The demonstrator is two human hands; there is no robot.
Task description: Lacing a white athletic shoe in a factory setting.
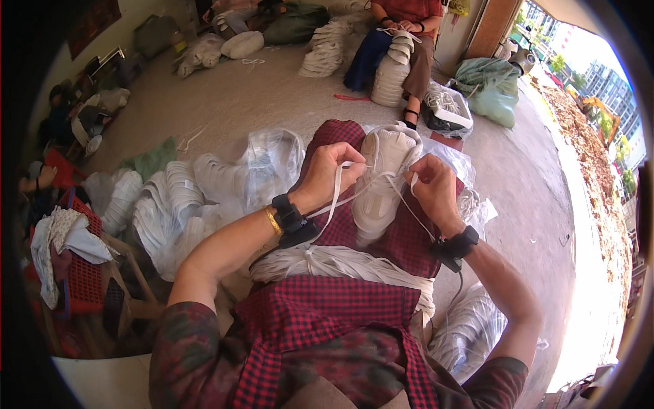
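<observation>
A: Hands first — quick.
B: Left hand (330, 174) at 9 o'clock, fingertips pinched on a white lace (336, 191). Right hand (436, 191) at 3 o'clock, seemingly pinched on another strand of it. Hands apart.
A: Clock centred on what?
B: The pale shoe (371, 204) — it's between the hands, over the lap, checked apron (334, 300) showing around it.
A: Handling tips?
B: My judgement: pull both strands evenly so neither side ends up longer. Smooth the lace flat before drawing it snug; a twist would set in. Keep the shoe steady against the lap. The slack on the left hangs near the black wristband (289, 215), so it could snag.
A: Farther out?
B: Lace bundle (327, 264) across the lap at 7, shoes in clear plastic (255, 170) at 9, red basket (85, 273) between 8 and 9.
A: And up top?
B: Co-worker's hands (409, 26) over stacked shoe pieces (392, 78) at 12, white tray (462, 117) at 1, green sack (494, 95) nearer 2.
</observation>
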